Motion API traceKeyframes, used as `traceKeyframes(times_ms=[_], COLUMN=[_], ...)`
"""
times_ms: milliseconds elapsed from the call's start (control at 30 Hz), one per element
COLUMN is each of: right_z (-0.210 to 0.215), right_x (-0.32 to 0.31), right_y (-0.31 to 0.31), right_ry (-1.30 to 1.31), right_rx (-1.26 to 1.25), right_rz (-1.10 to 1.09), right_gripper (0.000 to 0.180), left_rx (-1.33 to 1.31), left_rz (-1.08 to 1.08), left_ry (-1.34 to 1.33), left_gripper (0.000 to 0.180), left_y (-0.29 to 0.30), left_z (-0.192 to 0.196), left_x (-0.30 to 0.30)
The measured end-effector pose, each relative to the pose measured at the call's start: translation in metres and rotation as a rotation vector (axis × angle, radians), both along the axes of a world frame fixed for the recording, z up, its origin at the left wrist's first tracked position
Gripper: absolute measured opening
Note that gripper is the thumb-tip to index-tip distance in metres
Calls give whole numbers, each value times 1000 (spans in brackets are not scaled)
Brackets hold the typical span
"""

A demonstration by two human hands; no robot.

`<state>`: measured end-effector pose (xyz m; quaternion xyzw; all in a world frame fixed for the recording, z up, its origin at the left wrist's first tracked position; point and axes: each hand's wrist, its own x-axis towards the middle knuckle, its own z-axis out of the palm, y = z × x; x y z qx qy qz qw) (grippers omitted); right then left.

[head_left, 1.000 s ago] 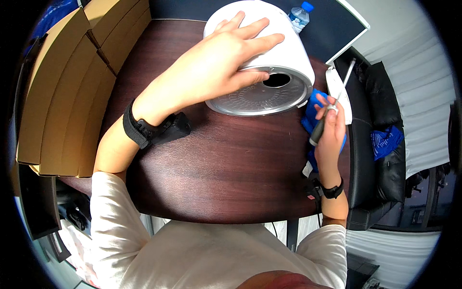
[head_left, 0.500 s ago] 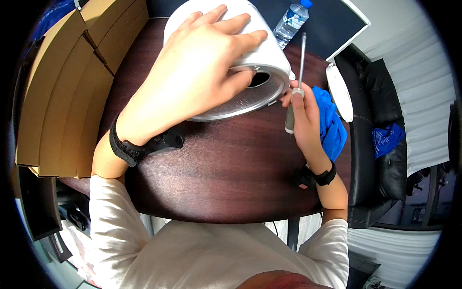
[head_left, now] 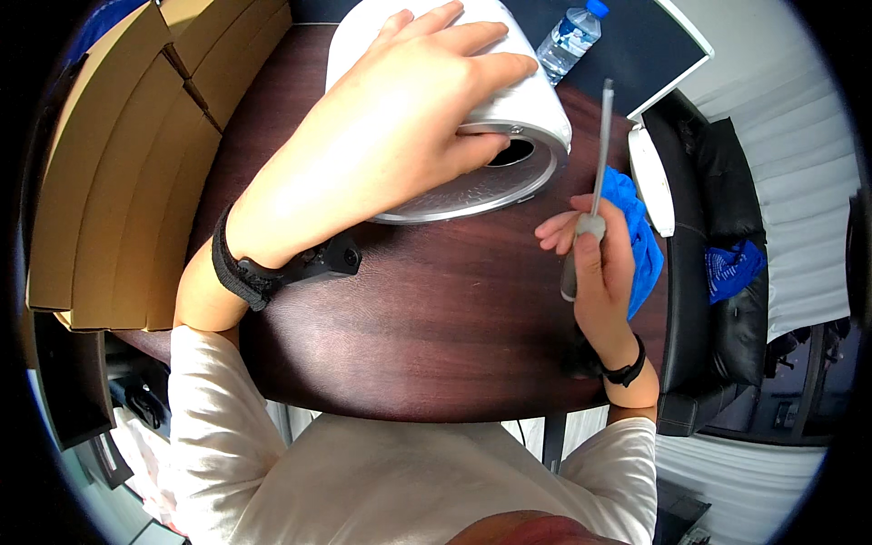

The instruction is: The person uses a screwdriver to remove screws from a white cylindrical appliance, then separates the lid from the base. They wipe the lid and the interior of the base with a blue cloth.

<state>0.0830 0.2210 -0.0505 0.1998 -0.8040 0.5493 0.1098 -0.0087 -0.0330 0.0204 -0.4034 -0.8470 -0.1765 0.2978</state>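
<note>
While the left hand (head_left: 413,100) lies spread on the white case (head_left: 527,104), the right hand (head_left: 606,263) grips a screwdriver (head_left: 603,150). That hand has just moved back from the case's metal rim (head_left: 534,187), so the screwdriver seems to be off it now. The case sits far back on the dark, shiny tabletop (head_left: 436,309), near a water bottle (head_left: 570,44). Cardboard boxes (head_left: 118,182) stand left; a black sofa (head_left: 695,327) is right.

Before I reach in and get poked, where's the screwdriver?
The screwdriver is right of centre in the head view, in the right hand, beside the blue cloth.
</note>
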Motion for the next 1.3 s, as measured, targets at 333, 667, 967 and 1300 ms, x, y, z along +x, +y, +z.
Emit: traceKeyframes(times_ms=[333,667,967,1300], right_z=[-1,1,4,7], right_x=[15,29,31,35], right_y=[-9,-8,-4,-7], right_ry=[-119,-229,-253,-520], right_rx=[22,20,-10,-354], right_rz=[130,189,206,396], right_gripper=[35,32,32,42], left_rx=[18,12,14,12], left_rz=[4,65,64,160], left_ry=[-14,15,36,146], left_gripper=[61,58,55,56], left_y=[0,6,7,10], left_z=[0,-1,-3,-16], left_x=[2,7,6,8])
